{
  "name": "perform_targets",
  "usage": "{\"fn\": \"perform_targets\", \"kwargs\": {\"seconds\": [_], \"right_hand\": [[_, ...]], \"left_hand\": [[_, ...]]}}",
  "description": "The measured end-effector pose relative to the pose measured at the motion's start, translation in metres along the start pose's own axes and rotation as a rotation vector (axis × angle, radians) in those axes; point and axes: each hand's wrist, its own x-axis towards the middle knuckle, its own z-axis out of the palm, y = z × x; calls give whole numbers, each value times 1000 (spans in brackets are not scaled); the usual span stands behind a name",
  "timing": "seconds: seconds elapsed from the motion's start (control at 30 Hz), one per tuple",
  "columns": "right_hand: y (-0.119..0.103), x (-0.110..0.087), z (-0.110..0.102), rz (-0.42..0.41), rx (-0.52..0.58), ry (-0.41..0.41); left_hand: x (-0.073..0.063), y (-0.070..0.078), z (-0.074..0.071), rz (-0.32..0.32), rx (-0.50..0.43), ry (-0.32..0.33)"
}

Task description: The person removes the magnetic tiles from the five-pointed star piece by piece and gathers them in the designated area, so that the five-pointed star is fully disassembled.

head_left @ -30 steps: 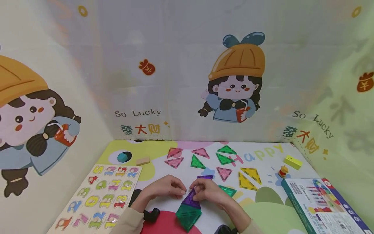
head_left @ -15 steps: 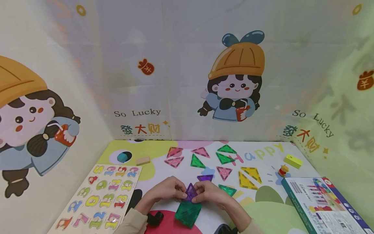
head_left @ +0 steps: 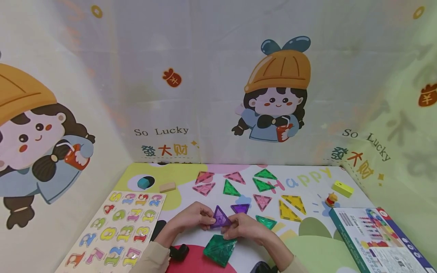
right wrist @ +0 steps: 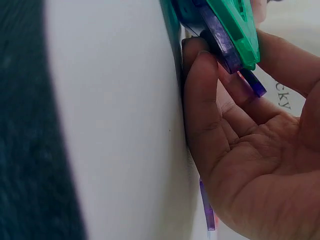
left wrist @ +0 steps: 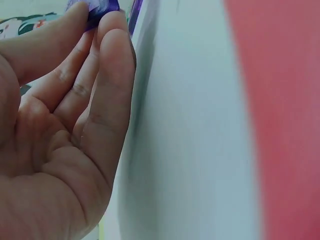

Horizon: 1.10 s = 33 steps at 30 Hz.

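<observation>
Between the thumb and fingers of my left hand (head_left: 192, 217) is a purple triangular magnetic tile (head_left: 220, 219), its point upward in the head view; its edge (left wrist: 104, 7) shows at the top of the left wrist view. My right hand (head_left: 245, 226) pinches the upper corner of a green magnetic tile piece (head_left: 219, 251), square in outline with a diagonal line. Its fingers are also close to the purple triangle's right corner. In the right wrist view a purple edge (right wrist: 217, 37) lies against the green tile (right wrist: 243, 37). Whether the right fingers touch the purple triangle is hidden.
Beyond the hands lie another purple triangle (head_left: 240, 208) and several pink, green and yellow tiles (head_left: 289, 211). A number puzzle board (head_left: 117, 227) lies left and a boxed set (head_left: 379, 239) right. Small blocks and a figurine (head_left: 330, 200) stand farther back.
My left hand, earlier beside the purple triangle, has taken hold of it. The triangle has shifted up and left, apart from the green piece in the head view. The right hand keeps the green piece.
</observation>
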Motion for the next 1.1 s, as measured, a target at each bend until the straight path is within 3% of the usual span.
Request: {"fn": "perform_targets", "kwargs": {"seconds": [0.27,0.53,0.97,1.1], "right_hand": [[2,-1,0,6,-38,-4],[1,-2,0,-20,-79,-26],[3,-2,-2,-30,-88,-36],[4,-4,-5,-40,-74,-85]], "left_hand": [[1,-4,-12,-49,-50,129],[2,-10,-12,-100,-95,264],[-7,1,-16,-130,96,220],[-11,7,-16,-113,114,144]]}}
